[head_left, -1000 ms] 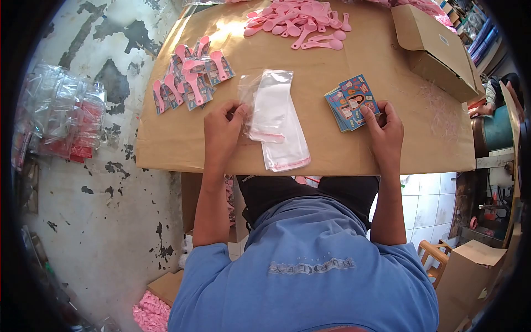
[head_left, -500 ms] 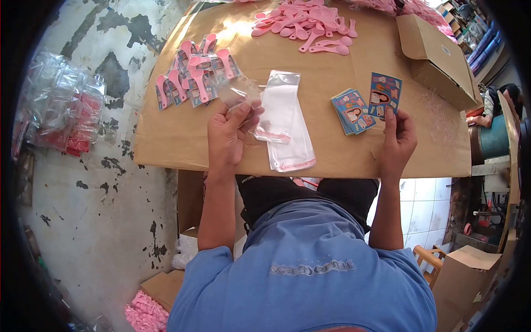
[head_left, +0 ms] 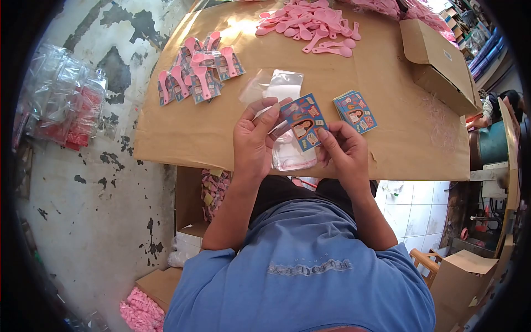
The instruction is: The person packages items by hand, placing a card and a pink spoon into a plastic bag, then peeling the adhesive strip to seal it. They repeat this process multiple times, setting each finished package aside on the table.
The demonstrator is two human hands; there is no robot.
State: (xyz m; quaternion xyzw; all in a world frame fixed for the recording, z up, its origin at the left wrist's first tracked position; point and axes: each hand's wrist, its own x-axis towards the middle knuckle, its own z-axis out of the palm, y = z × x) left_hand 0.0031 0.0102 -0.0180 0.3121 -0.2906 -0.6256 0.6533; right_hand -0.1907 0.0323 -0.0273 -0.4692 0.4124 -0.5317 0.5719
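Observation:
My left hand (head_left: 255,138) holds a clear plastic bag (head_left: 258,88) by its lower end. My right hand (head_left: 344,149) grips a blue printed card (head_left: 302,122) and has brought it against the left hand's fingers, above a stack of clear bags (head_left: 287,155) lying on the brown table (head_left: 182,138). A stack of the same blue cards (head_left: 355,110) lies just to the right. Loose pink spoons (head_left: 310,25) are heaped at the far side. Filled packs with pink spoons and cards (head_left: 196,72) lie at the far left.
An open cardboard box (head_left: 437,55) stands at the table's right edge. Bundles of clear bags (head_left: 63,102) lie on the floor at left. Pink spoons (head_left: 138,312) sit in a box on the floor. Another person's arm (head_left: 487,108) shows at far right.
My right hand lifted one card off the stack and carried it left to meet the left hand. My left hand picked up a clear bag and raised it off the table.

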